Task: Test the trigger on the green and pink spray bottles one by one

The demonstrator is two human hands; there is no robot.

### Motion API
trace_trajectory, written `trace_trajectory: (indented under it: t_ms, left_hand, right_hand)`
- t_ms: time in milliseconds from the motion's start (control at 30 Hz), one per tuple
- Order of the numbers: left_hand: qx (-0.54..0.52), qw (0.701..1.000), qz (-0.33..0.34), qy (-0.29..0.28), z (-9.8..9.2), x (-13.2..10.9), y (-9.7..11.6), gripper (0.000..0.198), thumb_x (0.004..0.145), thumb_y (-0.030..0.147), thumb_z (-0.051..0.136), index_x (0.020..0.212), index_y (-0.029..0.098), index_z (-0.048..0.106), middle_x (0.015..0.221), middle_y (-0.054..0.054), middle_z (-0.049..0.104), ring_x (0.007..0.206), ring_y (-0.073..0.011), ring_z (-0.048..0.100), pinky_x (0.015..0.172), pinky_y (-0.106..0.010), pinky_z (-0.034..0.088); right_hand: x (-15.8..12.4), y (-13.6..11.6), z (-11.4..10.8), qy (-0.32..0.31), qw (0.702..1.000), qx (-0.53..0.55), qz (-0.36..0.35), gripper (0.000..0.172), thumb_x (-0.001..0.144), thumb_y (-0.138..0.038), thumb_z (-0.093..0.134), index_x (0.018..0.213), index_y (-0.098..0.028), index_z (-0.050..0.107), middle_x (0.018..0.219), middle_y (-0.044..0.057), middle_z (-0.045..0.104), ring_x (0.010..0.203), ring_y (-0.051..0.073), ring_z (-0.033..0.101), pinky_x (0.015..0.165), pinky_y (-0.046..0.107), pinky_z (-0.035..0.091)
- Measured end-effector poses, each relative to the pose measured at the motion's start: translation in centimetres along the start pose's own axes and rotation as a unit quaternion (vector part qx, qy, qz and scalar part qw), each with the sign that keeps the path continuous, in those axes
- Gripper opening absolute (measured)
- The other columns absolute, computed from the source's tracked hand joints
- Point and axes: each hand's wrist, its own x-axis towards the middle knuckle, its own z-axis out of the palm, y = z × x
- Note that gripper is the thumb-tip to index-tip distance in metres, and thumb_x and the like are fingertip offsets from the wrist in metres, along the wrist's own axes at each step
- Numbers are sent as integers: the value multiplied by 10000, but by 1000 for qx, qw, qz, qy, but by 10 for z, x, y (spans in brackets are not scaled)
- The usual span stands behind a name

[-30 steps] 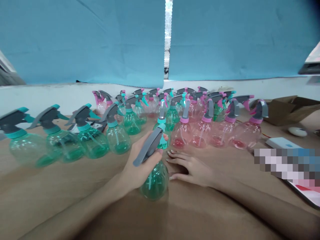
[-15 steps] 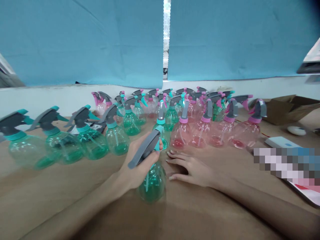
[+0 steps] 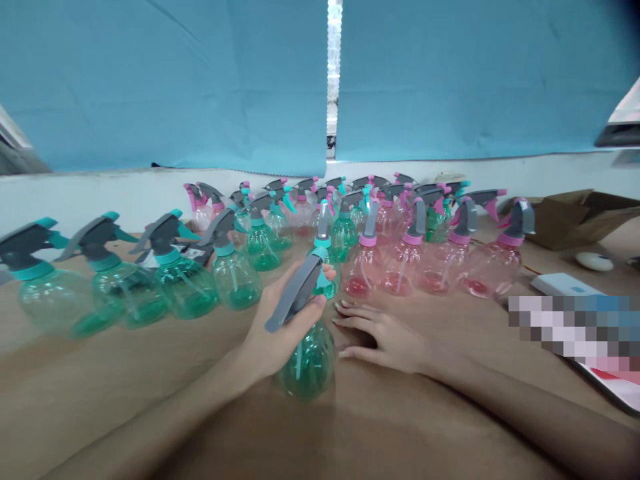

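My left hand (image 3: 280,323) is closed around the neck of a green spray bottle (image 3: 307,367) with a grey and teal trigger head. The bottle is slightly tilted, its nozzle pointing away from me, and green liquid shows in its round body. Part of the neck and trigger is hidden by my fingers. My right hand (image 3: 383,333) lies palm down on the wooden table (image 3: 420,420), fingers spread, just right of that bottle and touching no bottle. Right behind the held bottle stands another green spray bottle (image 3: 323,241), partly covered by it.
Several green spray bottles (image 3: 185,287) line the left side; several pink ones (image 3: 403,267) stand right of centre, with more mixed behind. A cardboard box (image 3: 575,220), a white computer mouse (image 3: 593,261) and a white box (image 3: 563,285) are at the right. Blue cloth (image 3: 175,87) hangs behind.
My left hand and the held spray bottle have shifted slightly to the right. My right hand has stayed flat in the same spot.
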Motion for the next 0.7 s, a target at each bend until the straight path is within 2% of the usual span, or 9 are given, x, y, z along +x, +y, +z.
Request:
trace_trajectory:
  t_ms: [67, 333, 533, 700]
  left_hand:
    - [-6, 1000, 4, 2, 1, 1, 1, 281, 797, 210, 535, 1066, 290, 539, 1054, 2, 637, 907, -196, 610, 814, -321, 492]
    - [2, 1000, 20, 15, 1, 1, 3, 282, 775, 163, 537, 1034, 273, 552, 1038, 7, 657, 929, -192, 615, 812, -312, 488]
    - [11, 1000, 10, 14, 0, 2, 4, 290, 774, 169, 530, 1046, 268, 553, 1040, 5, 659, 870, -186, 622, 754, -306, 498]
    - [17, 1000, 11, 15, 0, 1, 4, 277, 777, 182, 538, 1039, 270, 553, 1010, -2, 656, 831, -194, 621, 773, -339, 496]
  right_hand:
    - [0, 1, 1, 3, 1000, 3, -2, 585, 834, -569, 482, 1287, -200, 497, 1384, 89, 436, 1297, 226, 364, 1065, 419, 320]
    - [0, 2, 2, 20, 1000, 9, -18, 557, 832, -539, 511, 1298, -235, 481, 1370, 82, 456, 1289, 238, 376, 1051, 442, 340]
    - [0, 1, 1, 18, 1000, 12, -11, 558, 831, -547, 505, 1292, -233, 490, 1373, 81, 451, 1291, 235, 373, 1056, 439, 332]
    - [0, 0, 0, 7, 1000, 13, -5, 578, 831, -559, 496, 1277, -192, 509, 1374, 98, 450, 1295, 228, 367, 1068, 415, 315]
